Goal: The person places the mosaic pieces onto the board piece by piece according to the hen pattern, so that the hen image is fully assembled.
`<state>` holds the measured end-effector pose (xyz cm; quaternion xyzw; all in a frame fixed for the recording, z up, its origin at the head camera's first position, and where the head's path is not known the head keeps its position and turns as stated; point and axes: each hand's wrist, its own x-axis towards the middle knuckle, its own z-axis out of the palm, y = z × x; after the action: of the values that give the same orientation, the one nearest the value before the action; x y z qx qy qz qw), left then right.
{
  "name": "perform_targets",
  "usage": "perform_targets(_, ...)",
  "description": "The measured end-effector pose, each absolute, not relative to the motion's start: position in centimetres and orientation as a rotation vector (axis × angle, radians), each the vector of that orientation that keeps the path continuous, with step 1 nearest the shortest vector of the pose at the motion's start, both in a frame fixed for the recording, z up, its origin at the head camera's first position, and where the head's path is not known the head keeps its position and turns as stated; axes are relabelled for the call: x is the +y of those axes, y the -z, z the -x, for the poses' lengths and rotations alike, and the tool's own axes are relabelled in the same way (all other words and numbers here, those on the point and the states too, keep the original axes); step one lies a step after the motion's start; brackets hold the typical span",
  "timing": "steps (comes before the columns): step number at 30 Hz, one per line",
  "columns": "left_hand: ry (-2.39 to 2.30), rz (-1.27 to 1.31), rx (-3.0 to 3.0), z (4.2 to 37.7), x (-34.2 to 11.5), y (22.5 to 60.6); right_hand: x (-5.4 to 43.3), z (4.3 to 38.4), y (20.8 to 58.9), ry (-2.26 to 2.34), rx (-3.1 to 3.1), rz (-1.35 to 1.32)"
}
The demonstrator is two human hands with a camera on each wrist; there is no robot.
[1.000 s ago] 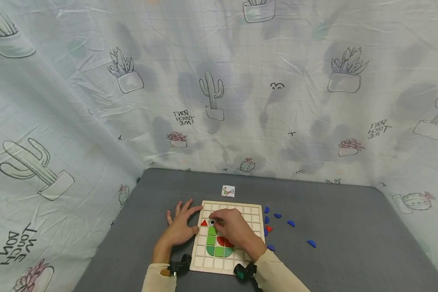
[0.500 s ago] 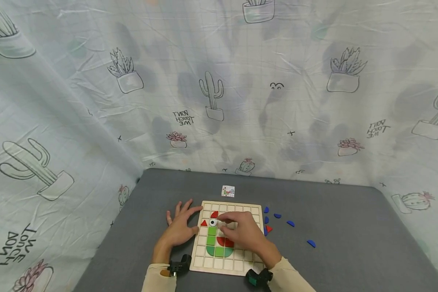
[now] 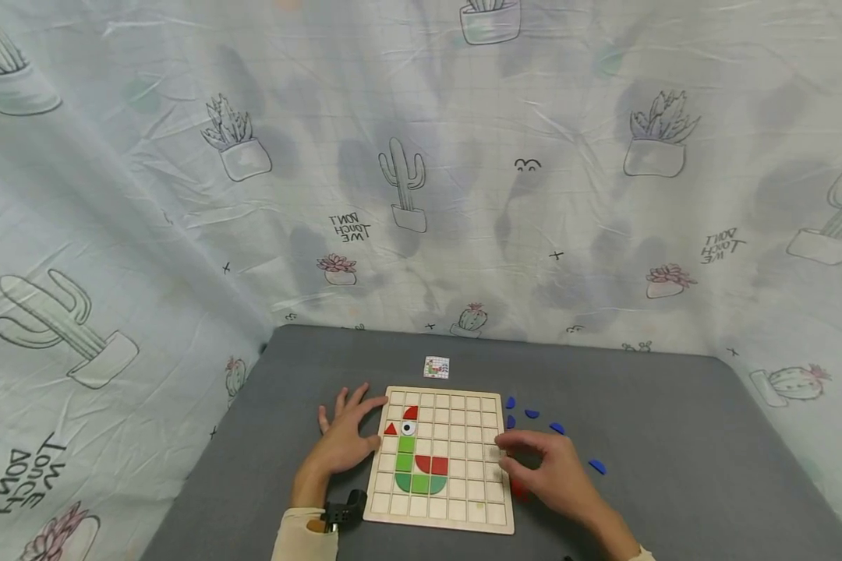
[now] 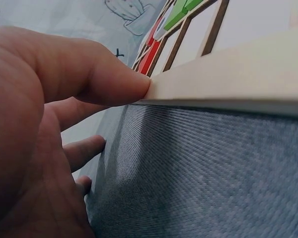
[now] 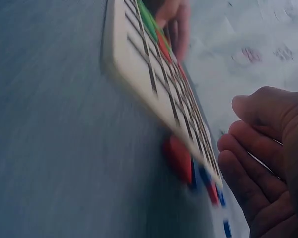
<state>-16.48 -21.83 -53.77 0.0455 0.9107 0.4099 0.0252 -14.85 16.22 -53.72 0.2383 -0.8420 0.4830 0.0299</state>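
Observation:
A wooden grid board (image 3: 477, 492) lies on the grey table. On its left side sit a red quarter-round piece (image 3: 411, 413), a round eye piece (image 3: 408, 428), a red triangle (image 3: 390, 429) and several green squares (image 3: 406, 445), with a red square (image 3: 439, 466) further right. My left hand (image 3: 347, 438) rests at the board's left edge, fingers spread; its thumb (image 4: 124, 89) touches the rim in the left wrist view. Beyond the right edge hovers my right hand (image 3: 553, 471), fingers loosely bent, with nothing between thumb and fingertips. It partly covers a red piece (image 3: 519, 491).
Several blue half-round pieces (image 3: 557, 428) are scattered on the table to the right of the board. Behind the board lies a small picture card (image 3: 436, 367). A patterned cloth (image 3: 463, 234) hangs around the table's back and sides.
My right hand has let go of the eye piece, now lying in its grid cell, and has moved right past the board's edge. My left hand stays in place.

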Motion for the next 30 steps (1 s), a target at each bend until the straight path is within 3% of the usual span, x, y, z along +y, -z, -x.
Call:
perform_targets(10,-1.267,-0.126,2.82,16.4,-21.9,53.8,20.0,12.4,54.3,-1.41,-2.582,-0.656)
perform_targets(30,-1.272,-0.134,2.826,16.4,-21.7,53.8,19.6,10.4,55.2,-1.374,-2.636,-0.636)
